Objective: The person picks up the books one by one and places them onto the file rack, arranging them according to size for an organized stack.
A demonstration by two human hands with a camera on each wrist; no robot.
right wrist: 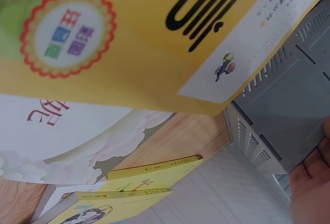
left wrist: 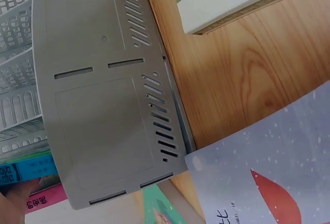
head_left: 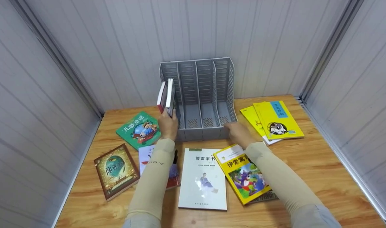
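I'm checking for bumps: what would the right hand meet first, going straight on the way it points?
Probably the gray rack; the right hand appears to be touching its front right corner.

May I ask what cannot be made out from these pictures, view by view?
Head view: part of the lavender book, hidden by the left sleeve.
Head view: fine print on the white book, too small to read.
Head view: most of the underlying book, covered by the yellow storybook.
Left wrist view: most of the left hand, cut off by the lower-left edge.
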